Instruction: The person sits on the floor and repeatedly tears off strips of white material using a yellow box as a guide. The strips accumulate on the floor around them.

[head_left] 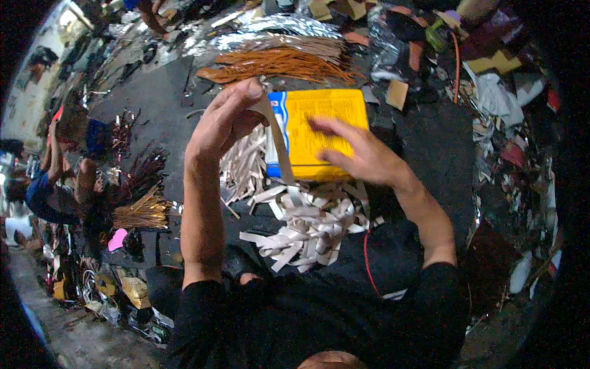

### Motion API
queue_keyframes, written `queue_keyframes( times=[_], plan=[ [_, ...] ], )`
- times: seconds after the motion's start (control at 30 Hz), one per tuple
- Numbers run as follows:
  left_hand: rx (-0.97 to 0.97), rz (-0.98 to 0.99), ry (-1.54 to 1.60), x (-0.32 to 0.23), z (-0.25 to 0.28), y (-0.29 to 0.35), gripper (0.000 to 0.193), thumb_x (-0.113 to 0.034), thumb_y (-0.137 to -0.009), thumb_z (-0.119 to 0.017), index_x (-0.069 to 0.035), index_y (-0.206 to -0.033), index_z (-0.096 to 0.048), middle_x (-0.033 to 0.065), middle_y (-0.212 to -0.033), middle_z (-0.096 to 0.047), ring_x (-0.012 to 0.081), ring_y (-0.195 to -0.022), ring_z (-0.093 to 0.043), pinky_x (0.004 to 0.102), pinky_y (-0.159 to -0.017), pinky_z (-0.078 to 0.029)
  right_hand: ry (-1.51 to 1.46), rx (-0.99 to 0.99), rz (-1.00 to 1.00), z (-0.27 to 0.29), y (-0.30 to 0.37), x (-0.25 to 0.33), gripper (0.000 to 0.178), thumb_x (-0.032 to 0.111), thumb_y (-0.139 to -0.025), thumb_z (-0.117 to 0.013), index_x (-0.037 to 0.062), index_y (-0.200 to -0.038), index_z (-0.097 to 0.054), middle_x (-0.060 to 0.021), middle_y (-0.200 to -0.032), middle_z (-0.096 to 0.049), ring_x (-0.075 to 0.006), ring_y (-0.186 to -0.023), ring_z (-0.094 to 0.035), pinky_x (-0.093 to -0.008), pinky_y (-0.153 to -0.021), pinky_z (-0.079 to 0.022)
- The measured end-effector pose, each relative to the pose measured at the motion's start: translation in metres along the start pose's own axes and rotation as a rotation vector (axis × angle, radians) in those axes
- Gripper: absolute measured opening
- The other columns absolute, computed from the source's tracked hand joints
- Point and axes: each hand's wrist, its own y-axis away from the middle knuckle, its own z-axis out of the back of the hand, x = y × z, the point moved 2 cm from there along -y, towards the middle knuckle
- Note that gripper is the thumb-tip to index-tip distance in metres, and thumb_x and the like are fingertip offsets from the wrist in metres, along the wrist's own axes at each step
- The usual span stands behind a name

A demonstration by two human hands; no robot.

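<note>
Raised at the left edge of a yellow and blue box (335, 106), my left hand (220, 120) pinches the top of a pale flat strip (279, 142). The strip hangs slantwise in front of the box's blue end. My right hand (369, 154) hovers over the yellow face with thumb and fingers apart, its fingertips smeared by motion; I see nothing in it. Below the box lies a loose heap of short whitish strips (310, 230). More pale strips (244, 161) lie in a bundle between my left forearm and the box.
Beyond the box lie long orange-brown strips (276, 66), with silvery ones behind. Dark bundles (144, 175) and a golden-brown bundle (144, 212) sit at left, near a seated person (52, 190). Plastic bags (498, 101) and scraps crowd the right. A red cord (370, 264) lies near my lap.
</note>
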Motion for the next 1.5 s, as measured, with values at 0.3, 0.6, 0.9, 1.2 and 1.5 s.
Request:
queue_keyframes(
  times=[0.3, 0.6, 0.9, 1.2, 1.5],
  plan=[
    [0.073, -0.116, -0.041, 0.058, -0.016, -0.023, 0.076, -0.063, -0.096, -0.026, 0.000, -0.131, -0.050, 0.0127, -0.127, -0.056, 0.0233, -0.112, -0.054, 0.0391, -0.103, -0.036, -0.763, -0.293, -0.045, 0.014, -0.062, 0.009, 0.021, 0.017, -0.095, -0.057, 0.0025, -0.109, -0.062, -0.0044, -0.095, -0.067, -0.0095, -0.084, -0.065, -0.0254, -0.077, -0.054],
    [0.654, 0.414, -0.187, 0.159, -0.059, 0.017, 0.029, -0.008, -0.093, -0.055, -0.002, -0.121, -0.055, 0.0031, -0.097, -0.064, 0.0123, -0.089, -0.061, 0.0268, -0.083, -0.048, -0.659, -1.295, -0.052, 0.157, 0.000, -0.126, 0.018, 0.015, -0.091, -0.060, 0.0016, -0.104, -0.061, -0.0109, -0.106, -0.065, -0.0205, -0.093, -0.064, -0.0327, -0.078, -0.054],
    [0.540, 0.156, -0.287, 0.127, -0.079, 0.019, 0.048, -0.042, -0.095, -0.055, -0.002, -0.120, -0.060, 0.0045, -0.102, -0.063, 0.0124, -0.090, -0.057, 0.0277, -0.079, -0.048, -0.265, -0.049, -0.569, 0.131, 0.042, -0.037, 0.023, 0.027, -0.095, -0.056, 0.0053, -0.103, -0.059, -0.0013, -0.078, -0.060, -0.0071, -0.060, -0.057, -0.0222, -0.047, -0.048],
    [-0.078, 0.070, 0.471, 0.120, -0.089, 0.021, 0.042, -0.037, -0.102, -0.038, -0.003, -0.111, -0.060, 0.0102, -0.099, -0.063, 0.0167, -0.095, -0.061, 0.0333, -0.087, -0.049, -0.182, 0.404, -0.439, 0.026, 0.039, -0.009, 0.025, 0.027, -0.092, -0.062, 0.0023, -0.097, -0.064, -0.0063, -0.079, -0.068, -0.0155, -0.070, -0.065, -0.0304, -0.065, -0.052],
    [0.493, 0.068, -0.512, 0.116, -0.071, 0.034, 0.026, -0.029, -0.098, -0.050, -0.003, -0.098, -0.057, 0.0005, -0.067, -0.056, 0.0091, -0.058, -0.049, 0.0287, -0.051, -0.040, 0.417, 0.040, 0.152, 0.004, 0.014, 0.020, 0.055, 0.052, -0.088, -0.059, 0.0046, -0.117, -0.059, -0.0155, -0.109, -0.061, -0.0316, -0.109, -0.059, -0.0422, -0.095, -0.044]
  ],
)
